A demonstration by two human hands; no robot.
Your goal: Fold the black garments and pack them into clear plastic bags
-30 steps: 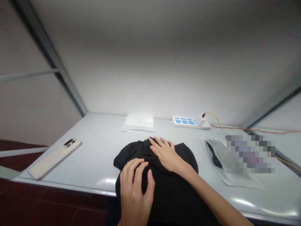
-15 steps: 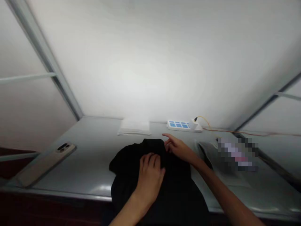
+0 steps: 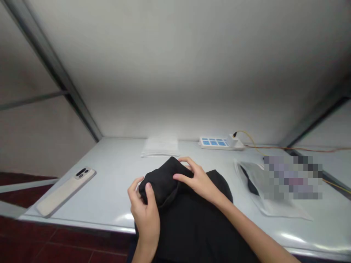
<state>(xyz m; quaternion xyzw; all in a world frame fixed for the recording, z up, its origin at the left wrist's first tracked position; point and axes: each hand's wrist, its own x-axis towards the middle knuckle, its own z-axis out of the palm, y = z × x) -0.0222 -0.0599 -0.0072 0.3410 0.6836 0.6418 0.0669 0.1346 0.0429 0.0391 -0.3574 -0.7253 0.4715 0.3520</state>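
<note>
A large piece of black cloth [image 3: 194, 226] lies bunched at the front of the table and hangs over its near edge. My left hand [image 3: 146, 208] pinches a folded part at its left side, thumb on top. On the upper right of the same fold, my right hand [image 3: 199, 182] grips the cloth between thumb and fingers. The fold is lifted a little between both hands. Some fingertips are hidden behind the fabric.
A phone [image 3: 65, 191] lies at the left. Along the back wall are a stack of white plastic bags [image 3: 160, 146] and a power strip [image 3: 214, 143] with a plugged-in adapter and yellow cable. A clear bag [image 3: 263, 201] with dark contents lies right, near a blurred patch.
My left hand has gone from lying on the cloth to pinching its left side. My right hand, its index finger pointing before, now grips the upper fold, which is raised.
</note>
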